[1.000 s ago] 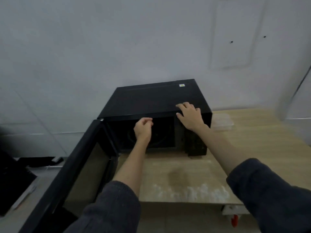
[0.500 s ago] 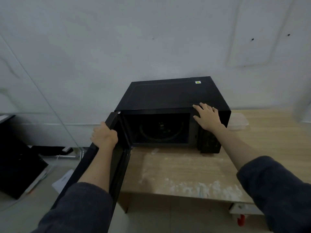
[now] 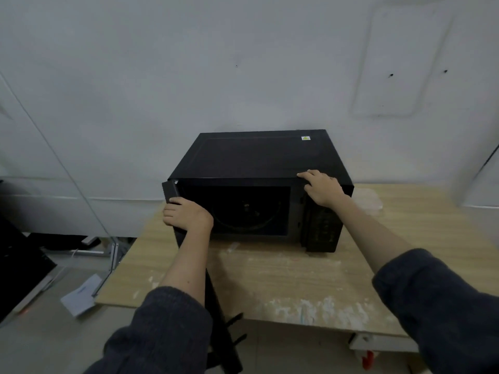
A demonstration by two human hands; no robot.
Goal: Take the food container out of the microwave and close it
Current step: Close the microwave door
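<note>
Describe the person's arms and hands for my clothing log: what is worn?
Both arms wear dark grey-blue knit sleeves, pushed up so the forearms are bare. The left hand and right hand are bare: no gloves, watch or rings visible.

Single head-worn view, angled forward and down.

The scene is seen from above and in front of the microwave (image 3: 259, 184), which is faced toward the white wall (image 3: 189, 76). The tabletop (image 3: 283, 279) is framed at arm's reach, with both forearms entering from the bottom edge. Straight lines are bent by the wide lens.
</note>
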